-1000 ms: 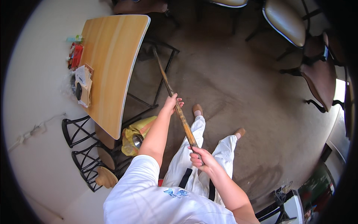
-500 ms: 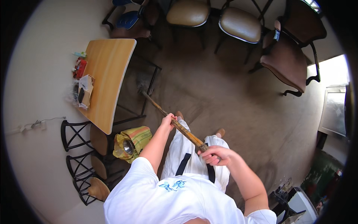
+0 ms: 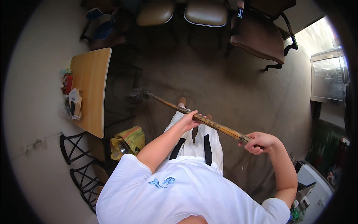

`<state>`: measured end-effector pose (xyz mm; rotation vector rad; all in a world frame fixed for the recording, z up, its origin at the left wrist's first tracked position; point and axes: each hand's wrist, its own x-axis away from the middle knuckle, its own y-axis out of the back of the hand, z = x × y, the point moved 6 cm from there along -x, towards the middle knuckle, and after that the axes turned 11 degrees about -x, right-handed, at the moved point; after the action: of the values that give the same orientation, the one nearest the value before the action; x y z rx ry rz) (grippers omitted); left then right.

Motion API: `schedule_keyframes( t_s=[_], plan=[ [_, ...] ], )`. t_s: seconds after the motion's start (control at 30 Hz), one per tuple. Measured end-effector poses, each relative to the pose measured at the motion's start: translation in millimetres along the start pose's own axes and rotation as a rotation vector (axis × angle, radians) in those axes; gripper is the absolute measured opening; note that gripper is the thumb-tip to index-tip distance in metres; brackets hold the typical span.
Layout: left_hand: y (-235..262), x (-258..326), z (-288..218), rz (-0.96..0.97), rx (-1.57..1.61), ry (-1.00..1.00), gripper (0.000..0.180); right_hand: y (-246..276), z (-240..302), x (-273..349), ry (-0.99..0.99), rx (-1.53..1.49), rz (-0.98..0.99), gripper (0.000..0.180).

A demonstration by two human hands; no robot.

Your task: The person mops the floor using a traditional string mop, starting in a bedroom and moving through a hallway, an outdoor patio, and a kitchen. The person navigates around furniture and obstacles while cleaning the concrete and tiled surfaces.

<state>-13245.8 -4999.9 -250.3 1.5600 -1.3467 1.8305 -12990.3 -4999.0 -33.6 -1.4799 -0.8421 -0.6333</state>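
Note:
Both of my hands grip a mop by its long, worn wooden handle, which slants across in front of my legs. My right hand is closed round the handle's near end, out to the right. Farther down the shaft, my left hand is wrapped round it in front of my thighs. The grey stringy mop head rests on the dark floor, beside the table's black metal legs and ahead of my feet.
On the left stands a wooden-topped table with papers and small items along the wall side. A yellow bag with a metal bowl lies near black chairs. Padded chairs line the back; an armchair stands at far right.
My hands have moved right with the mop, and the handle now lies flatter across my view. The mop head has drawn away from the table frame. My view has shifted and turned.

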Motion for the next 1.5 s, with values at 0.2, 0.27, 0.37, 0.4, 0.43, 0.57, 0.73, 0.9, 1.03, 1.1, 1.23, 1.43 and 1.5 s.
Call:
schedule_keyframes(
  t_s=[0.2, 0.27, 0.37, 0.4, 0.43, 0.57, 0.73, 0.9, 1.03, 1.1, 1.23, 1.43, 1.5],
  plan=[
    [-4.2, -101.7, 17.5, 0.171, -0.315, 0.057, 0.018, 17.1, -30.9, -41.4, 0.087, 0.115, -0.337, 0.018],
    [9.7, -124.5, 8.2, 0.085, -0.525, 0.05, 0.016, 17.7, -47.7, -83.8, 0.194, 0.05, -0.478, 0.019],
    [35.8, -146.6, -26.9, 0.023, -0.635, 0.028, 0.017, 32.3, -72.2, -154.4, 0.324, 0.173, -0.608, 0.03],
    [46.9, -154.0, -48.6, -0.032, -0.648, 0.001, 0.017, 24.2, -61.2, -177.8, 0.309, 0.204, -0.629, 0.034],
    [61.8, -169.7, -72.2, -0.051, -0.691, 0.005, 0.017, 19.2, -54.7, -209.5, 0.361, 0.171, -0.611, 0.039],
    [116.5, -237.9, -189.3, -0.136, -0.859, -0.149, 0.017, 15.7, 10.9, -350.0, 0.558, 0.093, -0.498, 0.036],
    [130.9, -304.1, -339.2, -0.349, -0.946, -0.294, 0.026, 21.0, 153.8, -522.7, 0.806, -0.074, -0.387, 0.036],
    [126.5, -342.3, -375.2, -0.401, -1.142, -0.295, 0.026, 39.4, 334.4, -603.2, 0.868, 0.0, -0.406, 0.038],
    [137.7, -356.4, -373.9, -0.502, -1.145, -0.39, 0.033, 42.8, 357.6, -615.6, 1.029, 0.201, -0.619, 0.042],
    [146.3, -366.1, -357.6, -0.601, -1.186, -0.432, 0.04, 57.9, 310.8, -617.4, 0.906, 0.153, -0.535, 0.045],
    [158.5, -370.7, -298.0, -0.705, -1.173, -0.375, 0.041, 97.9, 147.6, -609.6, 0.91, 0.122, -0.441, 0.052],
    [171.3, -350.6, -133.6, -0.563, -1.24, -0.185, 0.05, 145.8, -19.9, -502.2, 0.467, 0.053, -0.3, 0.038],
    [188.1, -334.4, -120.8, -0.649, -1.534, -0.341, 0.049, 136.2, -42.3, -479.3, 0.274, -0.078, -0.149, 0.035]
  ],
)
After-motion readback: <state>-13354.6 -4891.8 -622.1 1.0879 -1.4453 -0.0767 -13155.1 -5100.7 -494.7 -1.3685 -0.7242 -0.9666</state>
